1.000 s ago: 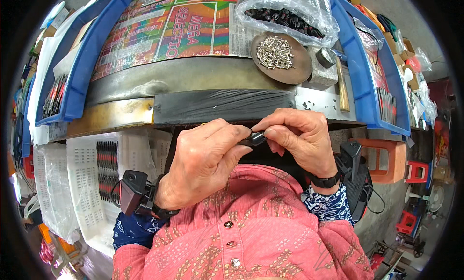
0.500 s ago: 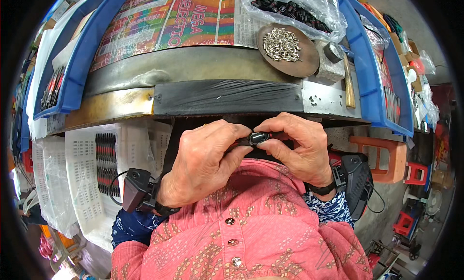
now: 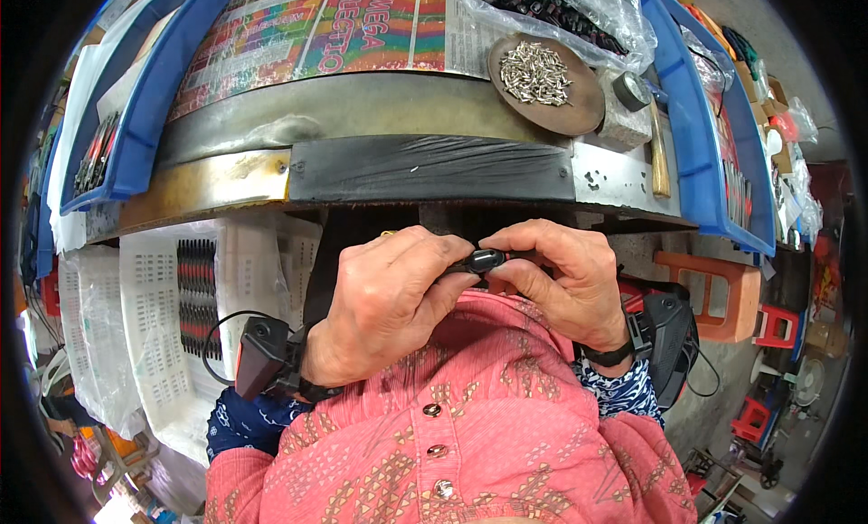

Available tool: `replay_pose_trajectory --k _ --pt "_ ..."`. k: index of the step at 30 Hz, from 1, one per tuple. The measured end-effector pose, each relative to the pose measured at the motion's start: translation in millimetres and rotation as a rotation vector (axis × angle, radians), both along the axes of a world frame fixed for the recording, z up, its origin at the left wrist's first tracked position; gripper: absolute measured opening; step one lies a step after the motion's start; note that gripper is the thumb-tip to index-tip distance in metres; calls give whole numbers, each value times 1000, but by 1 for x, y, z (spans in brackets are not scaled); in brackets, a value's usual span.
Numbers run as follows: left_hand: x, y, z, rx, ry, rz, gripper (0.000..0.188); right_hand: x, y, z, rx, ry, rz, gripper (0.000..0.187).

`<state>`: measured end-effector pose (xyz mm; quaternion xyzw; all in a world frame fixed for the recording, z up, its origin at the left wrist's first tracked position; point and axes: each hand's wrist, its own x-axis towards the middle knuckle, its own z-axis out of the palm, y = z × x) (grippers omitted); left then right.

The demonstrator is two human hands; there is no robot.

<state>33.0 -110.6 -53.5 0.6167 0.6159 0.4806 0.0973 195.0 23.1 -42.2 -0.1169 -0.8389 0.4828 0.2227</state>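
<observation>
Between my two hands, in front of my body, is a small black glossy rounded part (image 3: pixel 485 260), its exact kind unclear. The fingertips of my left hand (image 3: pixel 384 293) pinch its left end. My right hand (image 3: pixel 570 275) grips the other end between thumb and forefinger, where a bit of dark red shows. Both hands hide most of the piece. They hold it just short of the bench's black-wrapped front edge (image 3: pixel 425 173).
A brown dish (image 3: pixel 586 103) of small silvery metal pins stands on the bench, near a metal block (image 3: pixel 624 126) and a wooden handle (image 3: pixel 660 162). Blue bins (image 3: pixel 136 153) flank the bench. At lower left, a white crate (image 3: pixel 158 343) holds rows of black-and-red pieces.
The black part has turned slightly between my fingers. Both hands keep their pinch and have hardly moved; the whole view has shifted a little.
</observation>
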Motion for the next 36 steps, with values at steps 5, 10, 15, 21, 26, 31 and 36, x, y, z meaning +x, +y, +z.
replay_pose_trajectory --k 5,10,15,21,26,31,36 --pt "1 -1 -3 17 23 -35 26 0 1 -1 75 33 43 19" --pt "-1 -1 -4 12 41 -75 25 3 1 1 -45 -28 80 18" --pt "-3 0 -4 7 24 -53 27 -1 -3 -5 -44 14 23 20" --pt "-7 2 -1 11 30 -15 25 -3 -1 -4 1 33 2 21" --pt "-7 5 4 15 48 -14 25 -6 0 0 -27 47 23 19" --pt "-11 9 10 22 17 -45 27 -9 4 9 9 56 -14 25" --pt "-17 15 19 14 23 3 23 -5 24 28 83 37 -114 20"
